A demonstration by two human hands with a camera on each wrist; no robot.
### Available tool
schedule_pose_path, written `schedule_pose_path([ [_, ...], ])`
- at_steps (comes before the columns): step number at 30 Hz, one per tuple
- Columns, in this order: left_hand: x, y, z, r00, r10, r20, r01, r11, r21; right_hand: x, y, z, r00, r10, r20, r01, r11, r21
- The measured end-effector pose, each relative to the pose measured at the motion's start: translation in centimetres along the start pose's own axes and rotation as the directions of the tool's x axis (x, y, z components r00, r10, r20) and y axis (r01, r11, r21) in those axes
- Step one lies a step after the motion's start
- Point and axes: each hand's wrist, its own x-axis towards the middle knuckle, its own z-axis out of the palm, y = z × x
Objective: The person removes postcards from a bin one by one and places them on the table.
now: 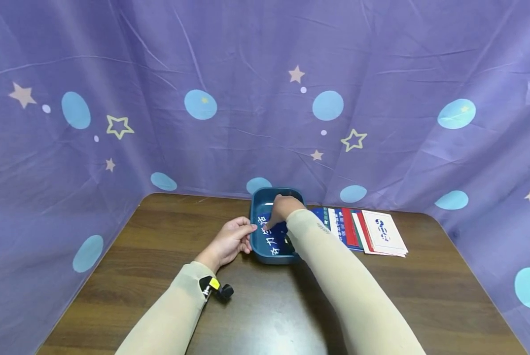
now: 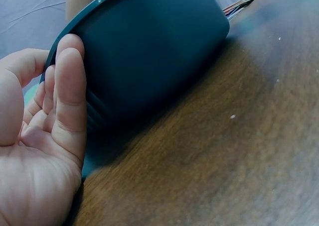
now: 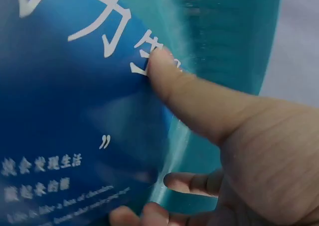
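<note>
A deep teal plastic box (image 1: 271,260) with rounded corners stands near the back of the table. My left hand (image 1: 231,239) pinches its left rim. In the left wrist view its fingers (image 2: 70,86) lie along the box's outer wall, the thumb over the edge. A glossy blue card (image 1: 275,239) with large white characters lies inside the box. Reaching in from the right, my right hand (image 1: 284,209) holds this card, with its thumb (image 3: 172,81) on the printed face and other fingertips at the card's edge. The sleeve hides the box's right side.
Right of the box, overlapping blue, red and green printed cards (image 1: 351,227) lie in a row, ending in a white card (image 1: 382,231) with a blue logo. The brown wooden table (image 1: 167,236) meets a purple curtain (image 1: 256,123) behind and at both sides.
</note>
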Motion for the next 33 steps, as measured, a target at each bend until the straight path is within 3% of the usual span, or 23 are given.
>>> schedule_pose_path([
  [8, 0.0, 0.1, -0.2, 1.0, 0.008, 0.008, -0.009, 1.0, 0.024, -0.4, 1.0, -1.4, 0.996, -0.086, 0.009, 0.086, 0.996, 0.009],
  [12, 0.0, 0.0, -0.4, 1.0, 0.016, 0.003, -0.016, 1.0, 0.026, -0.8, 0.8, -2.5, 0.993, -0.122, 0.004, 0.121, 0.99, 0.074],
  [16, -0.1, 0.1, -0.3, 1.0, 0.017, -0.006, -0.017, 1.0, 0.014, -1.2, 0.9, -3.8, 0.982, -0.183, -0.054, 0.19, 0.969, 0.156],
  [22, -0.1, 0.1, 0.0, 1.0, 0.006, -0.005, -0.006, 1.0, 0.012, -2.6, 3.6, -5.5, 0.97, -0.18, -0.166, 0.226, 0.917, 0.327],
  [27, -0.1, 0.1, 0.1, 1.0, 0.01, -0.011, -0.01, 1.0, 0.018, -3.6, 7.5, -6.1, 0.955, -0.151, -0.256, 0.264, 0.826, 0.498],
  [33, -0.3, 0.2, 0.1, 1.0, 0.011, -0.009, -0.011, 0.999, 0.032, -4.6, 12.9, -5.7, 0.919, -0.107, -0.38, 0.316, 0.775, 0.548],
])
